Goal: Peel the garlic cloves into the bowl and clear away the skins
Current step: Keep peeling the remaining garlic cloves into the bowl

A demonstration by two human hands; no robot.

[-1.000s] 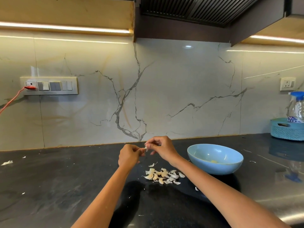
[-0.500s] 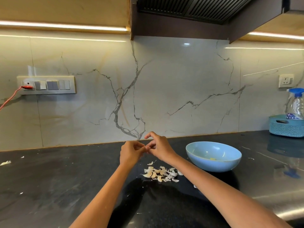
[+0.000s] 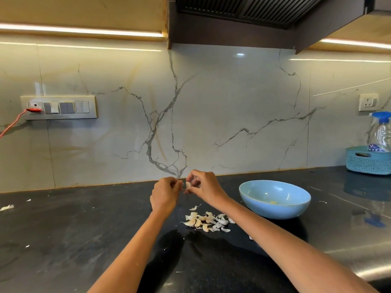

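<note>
A small white garlic clove (image 3: pixel 188 184) is pinched between my right hand (image 3: pixel 203 185) and my left hand (image 3: pixel 166 192), both raised a little above the black counter (image 3: pixel 84 240). The fingertips of both hands meet at the clove. Below the hands lies a pile of garlic cloves and loose white skins (image 3: pixel 207 221). To the right stands a light blue bowl (image 3: pixel 275 210) with a small yellowish piece at its bottom.
A teal basket (image 3: pixel 368 161) holding a spray bottle (image 3: pixel 380 134) stands at the back right. Scraps of skin (image 3: pixel 7 207) lie at the counter's far left. A red cord (image 3: pixel 12 124) runs from the wall switch panel (image 3: pixel 59 107).
The hands stay together at the clove above the pile; my right hand's fingers have shifted round it, and the clove shows between the fingertips.
</note>
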